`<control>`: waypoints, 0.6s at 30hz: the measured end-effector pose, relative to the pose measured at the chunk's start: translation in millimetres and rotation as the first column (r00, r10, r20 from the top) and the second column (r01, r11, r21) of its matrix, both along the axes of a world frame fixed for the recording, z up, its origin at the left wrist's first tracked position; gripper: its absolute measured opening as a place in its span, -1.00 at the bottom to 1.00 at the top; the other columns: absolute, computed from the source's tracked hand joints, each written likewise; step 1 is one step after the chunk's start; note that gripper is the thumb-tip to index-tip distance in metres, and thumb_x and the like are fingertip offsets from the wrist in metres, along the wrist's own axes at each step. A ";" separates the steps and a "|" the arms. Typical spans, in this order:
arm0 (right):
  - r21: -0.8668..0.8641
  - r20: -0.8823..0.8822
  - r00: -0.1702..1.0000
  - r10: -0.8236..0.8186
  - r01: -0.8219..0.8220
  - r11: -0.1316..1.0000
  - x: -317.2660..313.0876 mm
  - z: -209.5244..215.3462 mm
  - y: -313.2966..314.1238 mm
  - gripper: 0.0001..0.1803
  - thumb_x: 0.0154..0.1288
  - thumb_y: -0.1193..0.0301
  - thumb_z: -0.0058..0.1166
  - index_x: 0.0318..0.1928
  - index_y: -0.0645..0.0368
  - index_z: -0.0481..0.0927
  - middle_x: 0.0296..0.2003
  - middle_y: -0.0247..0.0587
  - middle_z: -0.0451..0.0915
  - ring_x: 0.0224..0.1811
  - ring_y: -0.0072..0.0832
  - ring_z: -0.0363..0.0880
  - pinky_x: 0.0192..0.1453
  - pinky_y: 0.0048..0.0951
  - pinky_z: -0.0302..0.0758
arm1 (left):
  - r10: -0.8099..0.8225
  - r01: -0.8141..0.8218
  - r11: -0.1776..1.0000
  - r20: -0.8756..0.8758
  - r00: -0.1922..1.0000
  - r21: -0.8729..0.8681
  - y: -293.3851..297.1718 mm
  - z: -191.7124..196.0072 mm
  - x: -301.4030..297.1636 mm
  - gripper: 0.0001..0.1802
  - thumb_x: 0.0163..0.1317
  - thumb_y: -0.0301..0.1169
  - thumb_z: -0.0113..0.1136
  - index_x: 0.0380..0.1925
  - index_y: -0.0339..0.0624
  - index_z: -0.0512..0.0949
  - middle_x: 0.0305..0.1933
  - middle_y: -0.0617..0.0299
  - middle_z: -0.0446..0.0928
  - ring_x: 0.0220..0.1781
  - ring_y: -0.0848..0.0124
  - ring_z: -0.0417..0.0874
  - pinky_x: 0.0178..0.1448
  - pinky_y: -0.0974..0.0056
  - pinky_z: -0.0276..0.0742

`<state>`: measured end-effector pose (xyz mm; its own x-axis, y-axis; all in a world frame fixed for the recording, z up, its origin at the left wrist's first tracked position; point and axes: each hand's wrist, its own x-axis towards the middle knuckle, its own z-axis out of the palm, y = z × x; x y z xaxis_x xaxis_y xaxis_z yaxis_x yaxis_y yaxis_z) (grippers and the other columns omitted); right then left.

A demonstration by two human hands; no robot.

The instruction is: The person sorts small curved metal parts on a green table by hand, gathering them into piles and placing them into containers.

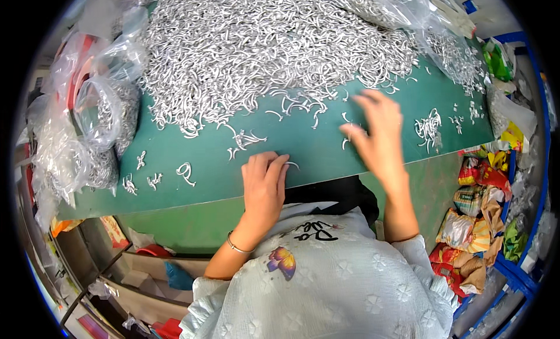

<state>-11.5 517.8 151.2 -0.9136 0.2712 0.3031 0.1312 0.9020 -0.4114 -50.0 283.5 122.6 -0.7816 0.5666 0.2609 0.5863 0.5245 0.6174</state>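
My left hand (263,181) rests at the near edge of the green table (326,155), its fingers closed on a small curved silvery metal piece (293,164) that sticks out past the fingertips. To the right, my right hand (378,132) is slightly blurred above the table, thumb and fingers apart. A few single curved pieces lie close by its thumb and fingertips. Just beyond both hands spreads a large heap of the same curved metal pieces (256,47). A few loose ones (245,139) lie between the heap and my left hand.
Clear plastic bags of metal pieces (102,123) stand at the left end. Small clusters (129,184) lie near them, and a larger cluster (429,129) lies at the right. Another filled bag (449,56) sits far right. Coloured packages (466,228) fill a blue-framed rack beside the table.
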 end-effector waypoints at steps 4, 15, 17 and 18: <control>-0.070 0.112 0.979 0.169 -0.162 0.984 -8.8 -18.5 -46.4 -0.40 0.06 0.36 0.37 0.12 0.24 0.47 0.19 0.03 0.34 0.27 0.00 0.27 0.23 -0.05 0.27 | 0.026 -0.026 0.999 0.000 1.000 0.030 -7.8 0.0 0.9 -0.73 0.12 -0.59 0.29 -0.14 -0.21 0.59 -0.19 0.18 0.48 -0.16 0.22 0.49 -0.10 0.17 0.28; -0.161 -0.021 0.913 0.406 -0.404 0.900 -27.4 -31.0 -56.8 -0.67 0.06 0.63 0.21 -0.10 0.24 0.54 0.08 -0.07 0.44 0.14 -0.06 0.38 0.14 -0.14 0.39 | 0.104 -0.104 0.989 -0.001 0.995 0.108 -14.1 0.1 -0.3 -0.73 0.08 -0.61 0.31 -0.17 -0.18 0.60 -0.23 0.21 0.49 -0.20 0.24 0.49 -0.10 0.19 0.28; -0.196 -0.071 0.891 0.448 -0.453 0.870 -20.3 -34.5 -44.6 -0.72 0.07 0.69 0.16 -0.15 0.27 0.55 -0.01 -0.06 0.49 0.04 -0.07 0.45 0.07 -0.18 0.45 | 0.119 -0.119 0.987 0.004 0.993 0.107 -17.8 -2.8 -0.2 -0.72 0.07 -0.61 0.32 -0.17 -0.19 0.60 -0.23 0.21 0.49 -0.19 0.24 0.49 -0.09 0.18 0.28; -0.221 -0.106 0.894 0.435 -0.448 0.866 -18.3 -34.7 -35.9 -0.73 0.08 0.71 0.14 -0.16 0.28 0.55 -0.07 -0.05 0.52 0.00 -0.08 0.48 0.04 -0.20 0.47 | 0.125 -0.125 0.986 0.006 0.992 0.107 -18.9 -4.0 -0.1 -0.72 0.07 -0.61 0.32 -0.18 -0.20 0.60 -0.23 0.21 0.49 -0.19 0.24 0.49 -0.09 0.18 0.28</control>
